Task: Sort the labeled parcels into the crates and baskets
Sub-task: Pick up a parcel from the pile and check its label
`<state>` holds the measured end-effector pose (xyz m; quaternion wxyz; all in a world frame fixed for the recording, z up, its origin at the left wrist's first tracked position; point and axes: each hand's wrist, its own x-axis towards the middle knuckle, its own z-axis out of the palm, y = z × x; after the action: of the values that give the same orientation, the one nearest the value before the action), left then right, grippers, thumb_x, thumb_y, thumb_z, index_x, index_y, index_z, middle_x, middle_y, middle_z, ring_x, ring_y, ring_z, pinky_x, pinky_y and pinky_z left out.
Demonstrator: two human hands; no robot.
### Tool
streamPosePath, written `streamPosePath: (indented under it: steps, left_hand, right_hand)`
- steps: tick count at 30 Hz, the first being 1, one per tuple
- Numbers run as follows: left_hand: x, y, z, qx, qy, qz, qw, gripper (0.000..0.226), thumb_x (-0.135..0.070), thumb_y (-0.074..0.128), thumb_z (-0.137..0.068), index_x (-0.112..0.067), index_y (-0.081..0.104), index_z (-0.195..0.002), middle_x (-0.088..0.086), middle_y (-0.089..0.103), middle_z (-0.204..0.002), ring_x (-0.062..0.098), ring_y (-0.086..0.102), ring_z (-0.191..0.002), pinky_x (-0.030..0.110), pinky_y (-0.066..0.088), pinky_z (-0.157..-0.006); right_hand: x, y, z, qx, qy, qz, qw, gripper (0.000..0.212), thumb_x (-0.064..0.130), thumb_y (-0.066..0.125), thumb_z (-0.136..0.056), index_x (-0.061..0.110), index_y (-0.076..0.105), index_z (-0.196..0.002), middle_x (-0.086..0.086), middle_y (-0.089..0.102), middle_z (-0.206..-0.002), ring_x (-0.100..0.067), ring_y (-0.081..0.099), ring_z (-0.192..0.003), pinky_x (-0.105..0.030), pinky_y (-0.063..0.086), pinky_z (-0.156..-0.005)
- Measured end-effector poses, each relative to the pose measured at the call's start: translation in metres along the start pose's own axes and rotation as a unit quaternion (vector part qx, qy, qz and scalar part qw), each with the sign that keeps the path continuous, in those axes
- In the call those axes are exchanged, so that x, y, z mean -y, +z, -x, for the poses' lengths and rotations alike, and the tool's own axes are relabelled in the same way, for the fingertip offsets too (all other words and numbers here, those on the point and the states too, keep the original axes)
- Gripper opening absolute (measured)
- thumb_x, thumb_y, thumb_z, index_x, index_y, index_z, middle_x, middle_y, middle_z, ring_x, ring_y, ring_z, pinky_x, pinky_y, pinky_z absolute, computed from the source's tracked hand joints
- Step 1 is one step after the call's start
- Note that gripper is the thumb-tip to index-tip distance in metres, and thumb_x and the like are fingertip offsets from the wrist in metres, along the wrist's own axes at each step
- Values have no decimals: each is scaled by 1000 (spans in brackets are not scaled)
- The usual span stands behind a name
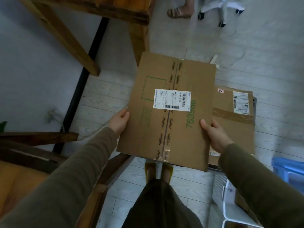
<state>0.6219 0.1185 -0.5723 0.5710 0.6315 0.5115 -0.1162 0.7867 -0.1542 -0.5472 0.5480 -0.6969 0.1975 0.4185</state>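
pale plank floor (105, 89) underfoot, and the big taped parcel (171, 129) is held level above it, white label (172, 100) facing up. left hand (119, 122) grips its left edge, right hand (213, 135) its right edge, thumb on top, fingers curled underneath. just right of the parcel lies another labelled box (233, 116); further right, a blue crate (289, 170) and a white basket (230, 203). smart play: read the label, keep it flat, lower it in squarely.
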Motion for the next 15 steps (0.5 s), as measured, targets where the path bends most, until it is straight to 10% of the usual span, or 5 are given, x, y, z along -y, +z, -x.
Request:
streamPosePath:
  steps: [15]
  left_hand:
    - [6, 11, -11, 8, -11, -33, 999, 41, -19, 33, -103, -12, 39, -143, 9, 43, -143, 28, 43, -128, 44, 34, -109]
  right_hand:
    - [-37, 0, -42, -18, -2, 24, 1000, 44, 20, 52, -97, 14, 41, -139, -7, 60, -126, -23, 60, -107, -36, 48, -87]
